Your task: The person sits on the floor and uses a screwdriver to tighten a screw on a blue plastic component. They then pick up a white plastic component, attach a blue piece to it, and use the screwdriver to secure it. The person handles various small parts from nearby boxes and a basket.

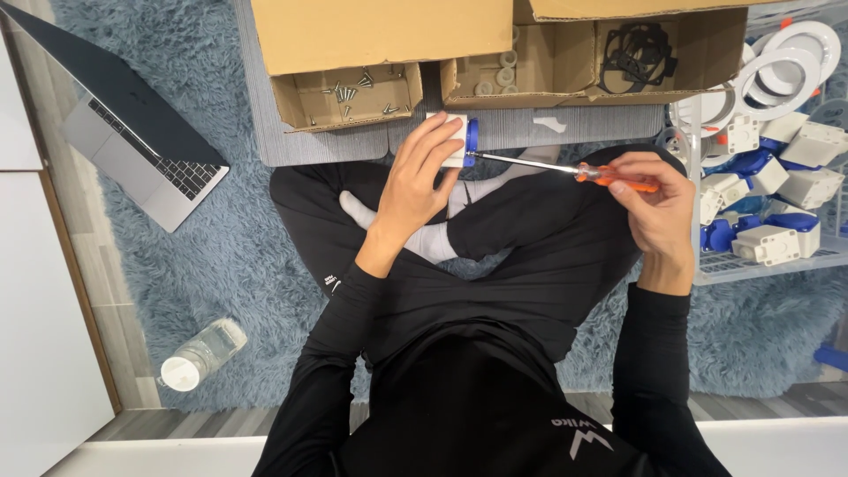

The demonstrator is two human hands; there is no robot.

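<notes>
My left hand (417, 175) grips a small white block with a blue side plate (463, 141), held above my crossed legs. My right hand (652, 199) holds a screwdriver with an orange handle (609, 177). Its long metal shaft runs left, and the tip touches the blue side of the block. I sit cross-legged in black clothes and white socks on a shaggy blue-grey rug.
A cardboard box of loose screws (349, 93) stands just beyond the block, and a second box (609, 57) holds white rings and black gaskets. A wire rack (764, 177) at right holds white-and-blue parts and white rings. An open laptop (132, 141) lies at left, a plastic bottle (201, 353) lower left.
</notes>
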